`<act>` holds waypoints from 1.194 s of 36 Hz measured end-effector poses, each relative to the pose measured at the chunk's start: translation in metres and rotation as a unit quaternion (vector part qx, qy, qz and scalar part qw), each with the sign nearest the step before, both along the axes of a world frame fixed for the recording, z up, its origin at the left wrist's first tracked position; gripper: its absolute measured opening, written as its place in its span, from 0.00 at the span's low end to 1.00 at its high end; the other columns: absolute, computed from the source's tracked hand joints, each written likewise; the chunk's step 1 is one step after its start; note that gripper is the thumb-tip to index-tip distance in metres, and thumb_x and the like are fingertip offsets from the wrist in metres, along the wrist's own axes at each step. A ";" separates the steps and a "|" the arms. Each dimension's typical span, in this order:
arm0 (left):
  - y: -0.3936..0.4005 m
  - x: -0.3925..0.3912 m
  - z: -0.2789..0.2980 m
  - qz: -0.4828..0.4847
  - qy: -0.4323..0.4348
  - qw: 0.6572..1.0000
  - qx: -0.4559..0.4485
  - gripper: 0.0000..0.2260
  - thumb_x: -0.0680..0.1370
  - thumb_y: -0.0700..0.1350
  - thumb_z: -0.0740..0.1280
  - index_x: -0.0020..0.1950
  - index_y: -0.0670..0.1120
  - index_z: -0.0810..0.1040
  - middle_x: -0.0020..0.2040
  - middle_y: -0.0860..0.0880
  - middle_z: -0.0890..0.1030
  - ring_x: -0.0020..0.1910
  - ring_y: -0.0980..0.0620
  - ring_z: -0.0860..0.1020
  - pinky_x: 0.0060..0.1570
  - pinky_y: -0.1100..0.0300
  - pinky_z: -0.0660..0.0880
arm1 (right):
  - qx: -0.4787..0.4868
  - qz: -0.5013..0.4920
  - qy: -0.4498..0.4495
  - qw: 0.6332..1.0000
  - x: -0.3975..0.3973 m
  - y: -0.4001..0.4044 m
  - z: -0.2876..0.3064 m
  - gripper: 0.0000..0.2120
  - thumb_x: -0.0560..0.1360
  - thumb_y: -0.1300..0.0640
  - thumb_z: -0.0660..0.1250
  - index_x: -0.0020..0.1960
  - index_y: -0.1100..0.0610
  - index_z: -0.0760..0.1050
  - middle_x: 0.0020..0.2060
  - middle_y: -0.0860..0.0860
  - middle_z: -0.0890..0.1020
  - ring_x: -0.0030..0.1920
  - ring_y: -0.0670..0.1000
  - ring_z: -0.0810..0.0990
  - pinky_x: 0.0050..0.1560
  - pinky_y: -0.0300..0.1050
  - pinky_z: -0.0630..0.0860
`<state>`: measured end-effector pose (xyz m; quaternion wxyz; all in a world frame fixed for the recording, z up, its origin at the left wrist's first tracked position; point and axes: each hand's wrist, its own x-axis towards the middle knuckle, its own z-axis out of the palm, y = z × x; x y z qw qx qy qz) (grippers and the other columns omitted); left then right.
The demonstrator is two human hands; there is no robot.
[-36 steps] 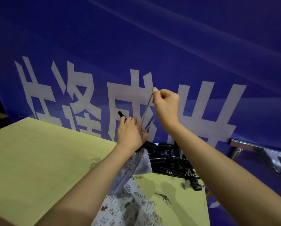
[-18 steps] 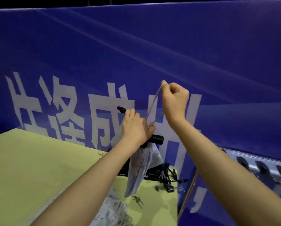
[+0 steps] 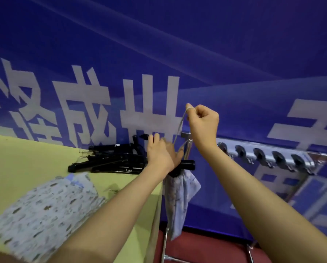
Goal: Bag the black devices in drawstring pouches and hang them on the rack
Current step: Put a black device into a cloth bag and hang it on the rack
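While both hands (image 3: 163, 155) pinch a pouch (image 3: 179, 196), yellow table (image 3: 26, 164) meets blue banner (image 3: 215, 54).

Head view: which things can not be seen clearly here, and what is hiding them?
- Bagged black device: the left hand and the pouch cover most of it.
- Rack: the right hand covers its near end; its hooks are blurred.
- Pile of black devices: tangled, so no count is possible.
- Pouches on the table: print blurred.
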<state>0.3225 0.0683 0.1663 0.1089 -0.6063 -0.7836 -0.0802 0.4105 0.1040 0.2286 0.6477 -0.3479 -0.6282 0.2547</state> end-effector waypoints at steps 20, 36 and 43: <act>0.072 0.065 -0.075 -0.102 -0.442 0.891 -0.025 0.10 0.79 0.46 0.63 0.42 0.45 0.80 0.35 0.48 0.78 0.40 0.47 0.76 0.37 0.58 0.70 | -0.235 -0.031 -0.205 0.949 0.100 0.060 -0.135 0.12 0.73 0.62 0.66 0.34 0.58 0.65 0.27 0.50 0.68 0.29 0.48 0.63 0.32 0.44 0.62; 0.183 0.082 -0.115 -0.103 -0.581 0.805 -0.063 0.09 0.77 0.38 0.64 0.39 0.42 0.80 0.38 0.42 0.81 0.39 0.45 0.80 0.45 0.53 0.77 | -0.250 -0.110 -0.234 0.933 0.116 0.150 -0.177 0.08 0.80 0.60 0.59 0.49 0.63 0.75 0.39 0.54 0.75 0.36 0.52 0.71 0.31 0.34 0.65; 0.208 0.080 -0.140 -0.084 -0.587 0.803 -0.062 0.07 0.76 0.37 0.65 0.41 0.38 0.82 0.38 0.41 0.81 0.41 0.42 0.81 0.48 0.48 0.79 | -0.271 -0.131 -0.272 0.914 0.114 0.166 -0.200 0.09 0.80 0.61 0.59 0.50 0.63 0.77 0.44 0.54 0.76 0.41 0.53 0.74 0.38 0.45 0.66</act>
